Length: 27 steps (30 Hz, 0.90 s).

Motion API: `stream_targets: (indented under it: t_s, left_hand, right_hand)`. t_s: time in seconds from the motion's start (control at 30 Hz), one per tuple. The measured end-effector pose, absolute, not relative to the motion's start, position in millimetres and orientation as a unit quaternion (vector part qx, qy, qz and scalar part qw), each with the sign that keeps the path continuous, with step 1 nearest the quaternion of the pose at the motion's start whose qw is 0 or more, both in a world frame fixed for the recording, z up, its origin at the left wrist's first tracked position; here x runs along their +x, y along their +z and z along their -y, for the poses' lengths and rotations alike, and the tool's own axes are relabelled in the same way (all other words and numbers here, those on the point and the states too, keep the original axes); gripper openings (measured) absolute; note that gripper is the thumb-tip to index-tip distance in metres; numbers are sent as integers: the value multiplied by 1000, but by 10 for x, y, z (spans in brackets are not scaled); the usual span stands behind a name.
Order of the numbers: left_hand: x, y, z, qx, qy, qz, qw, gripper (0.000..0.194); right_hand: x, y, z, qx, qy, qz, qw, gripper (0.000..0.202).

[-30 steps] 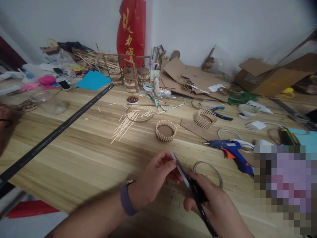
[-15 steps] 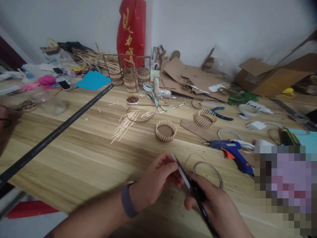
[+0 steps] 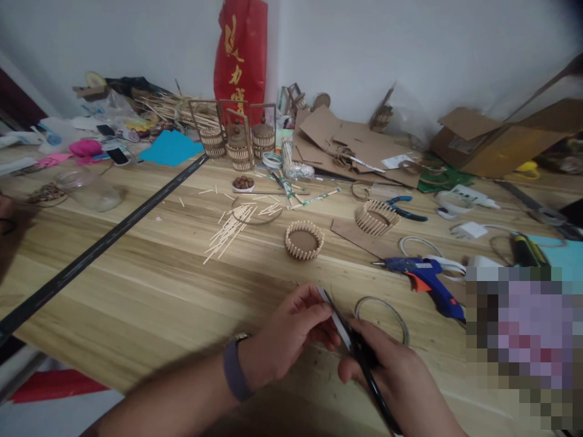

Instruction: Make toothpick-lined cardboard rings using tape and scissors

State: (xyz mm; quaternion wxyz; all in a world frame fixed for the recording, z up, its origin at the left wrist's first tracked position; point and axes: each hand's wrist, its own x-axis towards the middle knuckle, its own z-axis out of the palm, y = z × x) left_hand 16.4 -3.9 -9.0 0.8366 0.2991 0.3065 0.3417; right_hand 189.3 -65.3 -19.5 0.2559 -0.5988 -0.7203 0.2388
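My right hand (image 3: 387, 358) is wrapped round black-handled scissors (image 3: 339, 325), their grey blade pointing up and to the left. Close against the blade, my left hand (image 3: 303, 325) has its thumb and fingers pinched together. Whatever lies in that pinch is too small or hidden to make out. A thin strand shows faintly beside the blade tip. Beyond my right hand lies a coil of thin strip (image 3: 387, 309). Ahead of my hands stands a round base ringed with short sticks (image 3: 304, 241), and a similar stick ring (image 3: 377, 217) sits further right.
A blue glue gun (image 3: 423, 273) lies at right, with blue-handled pliers (image 3: 407, 209) behind it. Loose sticks (image 3: 230, 230) are scattered at centre left. Small lidded baskets (image 3: 240, 149) stand at the back. A glass jar (image 3: 88, 188) and another person's hand (image 3: 5, 209) are at far left.
The thin curved strand that stretched out beyond the blade no longer shows there. My left hand and the blade tip have shifted slightly right and down.
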Motion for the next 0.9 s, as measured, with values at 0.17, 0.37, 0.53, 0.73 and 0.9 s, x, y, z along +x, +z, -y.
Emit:
stream_targets:
  t_s: [0.17,0.37,0.53,0.73,0.9]
  left_hand:
    - [165,-102,56,301,340,-301,839,35]
    - [164,-87,27,301,345,-328,826,30]
    - [143,-72,-3,316,356,-356,804,24]
    - [125,-67,-43,304,382,-375,788,28]
    - [120,-31,-61,312,433,-358,766,33]
  right_hand:
    - [1909,-206,642,-599,223,726,253,13]
    - [2129,-134,547,-633,149,715,256,34]
    - [2417,-171,403,-708,61,668,222,45]
    - [2673,-377,289,-712,-32,676,188,41]
    - [2413,-147,317,-674,-45,694,248,38]
